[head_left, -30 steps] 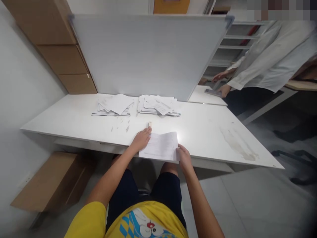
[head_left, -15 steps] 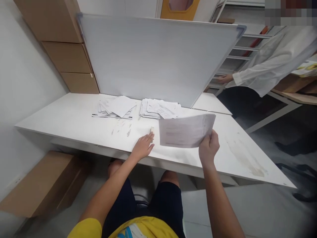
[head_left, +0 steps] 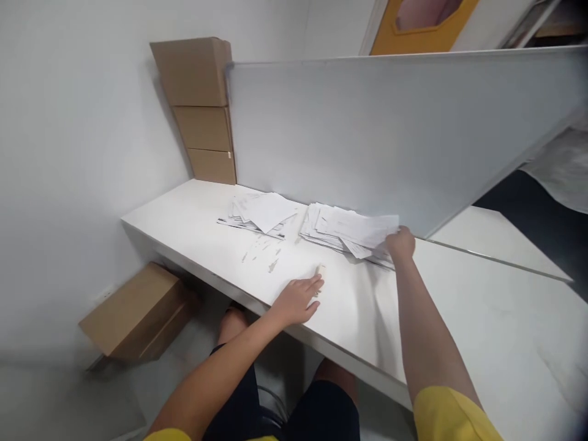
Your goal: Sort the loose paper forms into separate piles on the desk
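My right hand [head_left: 402,244] pinches the right edge of a printed paper sheet [head_left: 374,228], held over the right-hand pile of papers [head_left: 321,228] near the whiteboard. My left hand [head_left: 296,301] lies on the tabletop close to its front edge. Its fingers are closed over a small pale block-like object [head_left: 321,269]; only the far end shows, so its exact kind is unclear. To the left sits a second, loosely spread pile of papers [head_left: 264,211].
A large whiteboard [head_left: 367,135] stands along the back of the white table [head_left: 184,214]. Stacked cardboard boxes [head_left: 202,128] rise at the back left corner. Another cardboard box [head_left: 131,306] is below the table at left. Dark scuff marks show on the tabletop.
My right hand has carried the sheet from above the table's front area back onto the right-hand pile. My left hand stays on the small pale object. The view has swung left.
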The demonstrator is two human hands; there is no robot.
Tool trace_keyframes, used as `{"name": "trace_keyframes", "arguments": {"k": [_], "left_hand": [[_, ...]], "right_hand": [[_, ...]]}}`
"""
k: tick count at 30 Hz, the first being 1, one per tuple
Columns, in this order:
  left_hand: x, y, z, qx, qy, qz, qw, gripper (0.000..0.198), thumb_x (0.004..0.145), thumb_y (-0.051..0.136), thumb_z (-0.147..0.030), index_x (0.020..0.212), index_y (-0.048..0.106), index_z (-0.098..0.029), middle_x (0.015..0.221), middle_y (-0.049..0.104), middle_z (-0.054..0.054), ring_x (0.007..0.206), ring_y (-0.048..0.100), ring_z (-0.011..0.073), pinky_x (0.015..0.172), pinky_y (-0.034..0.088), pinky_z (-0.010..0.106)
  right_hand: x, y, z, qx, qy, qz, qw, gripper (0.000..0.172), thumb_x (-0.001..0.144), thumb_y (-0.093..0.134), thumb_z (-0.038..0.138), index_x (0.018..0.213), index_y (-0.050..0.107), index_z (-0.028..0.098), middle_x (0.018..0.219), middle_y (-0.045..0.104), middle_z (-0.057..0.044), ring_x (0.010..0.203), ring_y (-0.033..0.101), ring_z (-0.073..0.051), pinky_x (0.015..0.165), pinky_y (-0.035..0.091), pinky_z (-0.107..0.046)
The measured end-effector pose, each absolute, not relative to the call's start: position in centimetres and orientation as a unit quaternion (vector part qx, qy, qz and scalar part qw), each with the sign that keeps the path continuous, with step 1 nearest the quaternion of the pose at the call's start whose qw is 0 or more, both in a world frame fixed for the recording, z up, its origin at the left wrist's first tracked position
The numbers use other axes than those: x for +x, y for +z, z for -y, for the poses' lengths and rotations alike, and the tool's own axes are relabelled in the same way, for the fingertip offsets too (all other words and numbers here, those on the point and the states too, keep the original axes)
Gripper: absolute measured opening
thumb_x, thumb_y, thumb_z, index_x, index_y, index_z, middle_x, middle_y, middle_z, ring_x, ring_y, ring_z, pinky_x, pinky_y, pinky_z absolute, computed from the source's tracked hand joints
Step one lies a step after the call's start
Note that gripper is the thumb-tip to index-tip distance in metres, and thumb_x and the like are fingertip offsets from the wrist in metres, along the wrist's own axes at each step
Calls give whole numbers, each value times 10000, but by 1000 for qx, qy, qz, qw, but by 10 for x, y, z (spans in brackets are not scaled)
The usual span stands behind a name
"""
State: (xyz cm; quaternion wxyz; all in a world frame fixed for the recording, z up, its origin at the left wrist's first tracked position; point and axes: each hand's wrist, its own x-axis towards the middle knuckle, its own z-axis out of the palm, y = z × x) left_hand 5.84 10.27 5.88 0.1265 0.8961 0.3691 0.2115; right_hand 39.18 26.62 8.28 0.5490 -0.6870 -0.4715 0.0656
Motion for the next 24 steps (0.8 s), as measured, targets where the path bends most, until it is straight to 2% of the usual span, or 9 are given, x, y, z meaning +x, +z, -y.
{"name": "trace_keyframes", "arguments": {"k": [2, 4, 7, 11, 15, 17, 19, 22, 24], "left_hand": [[58, 58, -102, 895, 210, -372, 127, 577, 936, 474, -328, 1484, 353, -198, 1559, 392, 82, 1323, 489, 233, 1045, 416, 402], [58, 57, -101, 897, 203, -374, 121, 583, 940, 467, -346, 1490, 340, -201, 1570, 376, 69, 1323, 486, 230, 1047, 411, 396], [58, 54, -99, 902, 191, -374, 98, 600, 948, 443, -356, 1509, 304, -194, 1584, 350, 70, 1323, 480, 235, 1047, 401, 389], [61, 50, -95, 911, 168, -371, 60, 609, 957, 386, -324, 1524, 254, -145, 1607, 295, 90, 1344, 453, 245, 1042, 391, 383], [64, 47, -92, 915, 142, -376, 41, 617, 960, 341, -301, 1538, 210, -127, 1626, 231, 111, 1351, 446, 258, 1045, 377, 395], [64, 46, -92, 915, 140, -376, 44, 630, 955, 348, -301, 1541, 197, -130, 1626, 232, 116, 1355, 445, 252, 1051, 373, 392], [63, 45, -92, 914, 144, -376, 50, 635, 952, 350, -301, 1543, 189, -133, 1626, 234, 112, 1363, 439, 246, 1063, 370, 391], [60, 43, -92, 913, 152, -374, 64, 632, 954, 342, -291, 1547, 178, -147, 1626, 238, 101, 1364, 443, 246, 1070, 374, 394], [58, 43, -90, 912, 164, -370, 71, 658, 950, 356, -296, 1554, 142, -146, 1631, 214, 114, 1368, 439, 254, 1062, 389, 397]], "right_hand": [[390, 67, -255, -737, 29, 454, 499, 576, 826, 446, 251, 1311, 526, -48, 1396, 411, -365, 1317, 393, -378, 1057, 290, -519], [385, 47, -233, -741, 4, 466, 483, 625, 871, 397, 297, 1393, 441, -44, 1543, 228, -325, 1438, 220, -376, 1137, 199, -526], [379, 18, -199, -743, 11, 465, 481, 671, 922, 349, 413, 1434, 393, -19, 1601, 124, -273, 1493, 81, -371, 1179, 129, -537], [374, 2, -181, -720, 0, 564, 403, 665, 912, 389, 488, 1393, 482, 39, 1592, 204, -249, 1482, 141, -374, 1165, 192, -538], [367, 4, -178, -603, -32, 743, 290, 484, 933, 337, 370, 1229, 644, 143, 1466, 482, -154, 1346, 417, -305, 1113, 324, -488], [363, 4, -174, -631, -30, 733, 250, 484, 929, 327, 352, 1206, 667, 147, 1428, 526, -147, 1292, 475, -303, 1093, 354, -479], [359, 4, -168, -712, -36, 662, 230, 539, 912, 333, 366, 1229, 649, 65, 1475, 450, -219, 1356, 401, -361, 1093, 340, -517], [349, 5, -156, -795, -35, 563, 226, 658, 885, 356, 374, 1289, 535, -113, 1519, 267, -367, 1444, 218, -439, 1102, 288, -572], [341, 7, -146, -808, -24, 546, 220, 679, 882, 346, 355, 1299, 488, -162, 1514, 228, -402, 1450, 198, -444, 1109, 276, -560]]}}
